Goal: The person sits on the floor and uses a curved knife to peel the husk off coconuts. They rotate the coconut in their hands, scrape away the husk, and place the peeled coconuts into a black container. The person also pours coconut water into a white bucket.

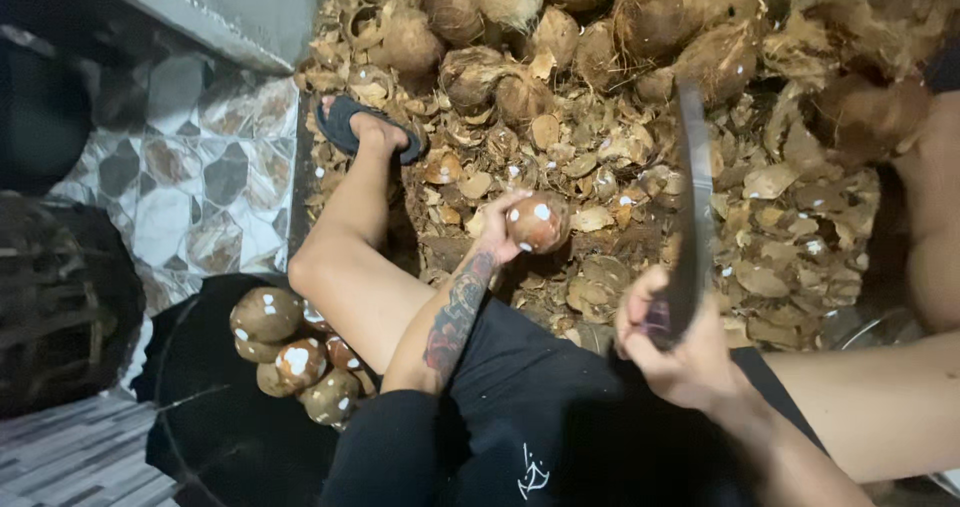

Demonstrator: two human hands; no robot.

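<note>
Brown, white-flecked shell marks the peeled coconut that the left hand grasps from its left side, held out over the litter of husk chips in front of the person's knees. The right hand is clenched round the handle of a long dark blade, whose long axis runs up and away from the fist, its flat passing just right of the coconut and apart from it. The coconut lies up and to the left of that fist, nearer the left hand, with the tub of peeled coconuts well to its lower left.
</note>
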